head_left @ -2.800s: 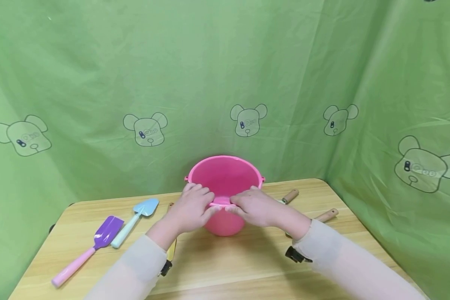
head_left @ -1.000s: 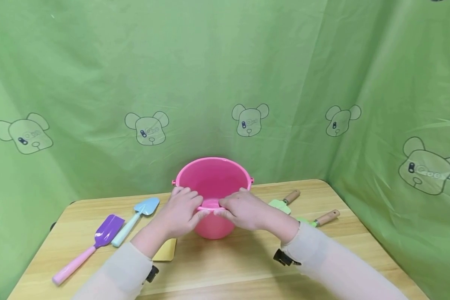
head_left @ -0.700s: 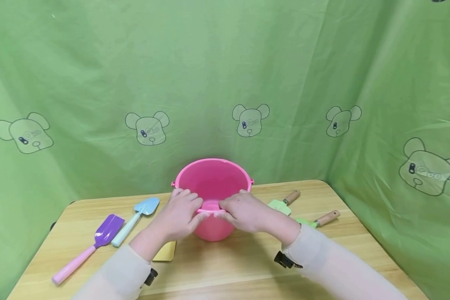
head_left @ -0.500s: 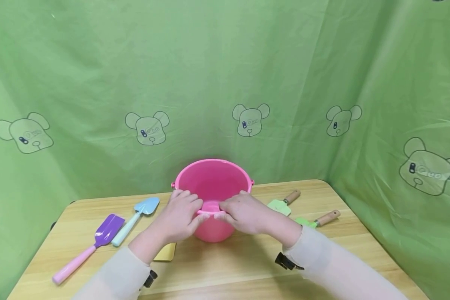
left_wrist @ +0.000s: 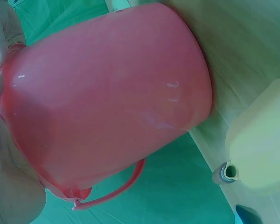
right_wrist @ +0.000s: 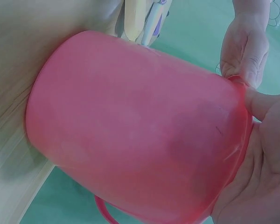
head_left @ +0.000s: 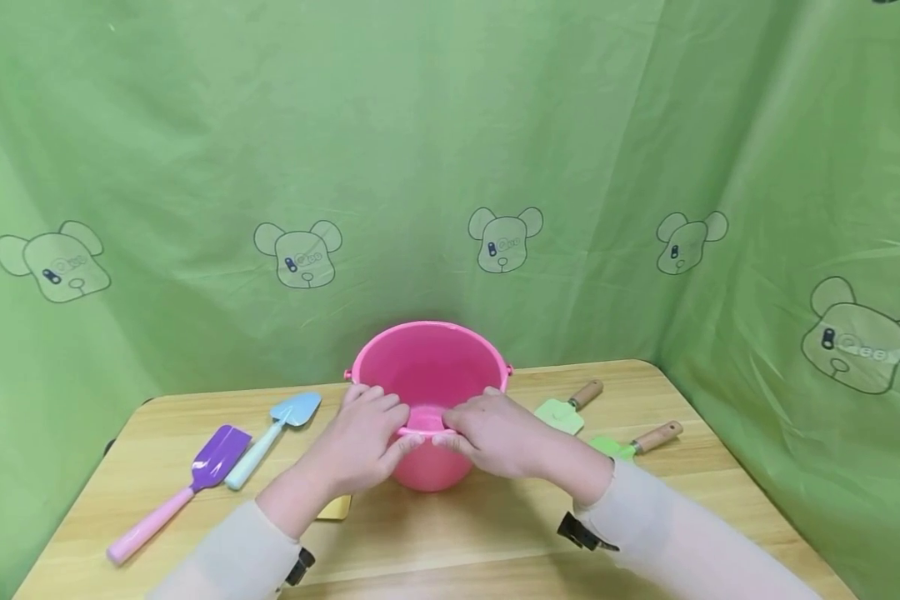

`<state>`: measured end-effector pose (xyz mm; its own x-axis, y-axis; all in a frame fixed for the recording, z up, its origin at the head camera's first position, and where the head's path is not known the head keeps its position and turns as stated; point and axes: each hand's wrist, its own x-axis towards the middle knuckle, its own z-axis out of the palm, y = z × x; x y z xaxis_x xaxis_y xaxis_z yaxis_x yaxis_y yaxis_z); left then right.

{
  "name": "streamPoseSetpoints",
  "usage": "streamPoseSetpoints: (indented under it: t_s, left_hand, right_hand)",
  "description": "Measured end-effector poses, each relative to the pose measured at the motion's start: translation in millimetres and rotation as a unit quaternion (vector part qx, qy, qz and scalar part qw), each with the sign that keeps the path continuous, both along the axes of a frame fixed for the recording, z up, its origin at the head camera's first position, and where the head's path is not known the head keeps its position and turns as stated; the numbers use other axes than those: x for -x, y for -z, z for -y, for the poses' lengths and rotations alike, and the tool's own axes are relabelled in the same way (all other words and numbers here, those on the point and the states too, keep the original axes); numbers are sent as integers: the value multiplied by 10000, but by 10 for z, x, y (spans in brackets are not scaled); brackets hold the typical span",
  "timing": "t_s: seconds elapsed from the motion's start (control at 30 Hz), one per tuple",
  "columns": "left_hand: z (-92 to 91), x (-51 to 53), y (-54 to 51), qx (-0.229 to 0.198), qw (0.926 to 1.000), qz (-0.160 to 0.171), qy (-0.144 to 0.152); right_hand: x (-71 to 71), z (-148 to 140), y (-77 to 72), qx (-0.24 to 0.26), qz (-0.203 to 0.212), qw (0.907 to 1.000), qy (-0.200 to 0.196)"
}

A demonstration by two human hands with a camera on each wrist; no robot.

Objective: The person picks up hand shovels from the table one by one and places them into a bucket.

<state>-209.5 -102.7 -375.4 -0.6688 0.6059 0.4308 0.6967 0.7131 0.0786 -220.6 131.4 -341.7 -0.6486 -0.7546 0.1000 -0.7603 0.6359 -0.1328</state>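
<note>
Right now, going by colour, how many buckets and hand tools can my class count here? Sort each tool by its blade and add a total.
Pink bucket: 1
Purple-bladed tool: 1
Blue-bladed tool: 1
Yellow-bladed tool, partly hidden: 1
Green-bladed tools: 2
Total: 6

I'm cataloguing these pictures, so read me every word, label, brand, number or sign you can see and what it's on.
"Qee", probably, but faint: rightmost bear print on the green curtain.
Lettering on the other four bear prints: too small and blurred to read surely.
Pink bucket and garden tools: none readable.
</note>
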Motion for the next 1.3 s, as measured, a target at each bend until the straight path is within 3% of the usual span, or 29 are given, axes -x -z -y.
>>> streamPoseSetpoints:
  t_s: [0.87, 1.3]
  left_hand:
    - [-41, -222, -34, 325, 9990, 225, -216]
    - [-53, -284, -34, 383, 9988, 168, -243]
  right_hand:
    - [-161, -64, 37, 3, -108, 9998, -165]
    - [-212, -84, 30, -59, -163, 9994, -285]
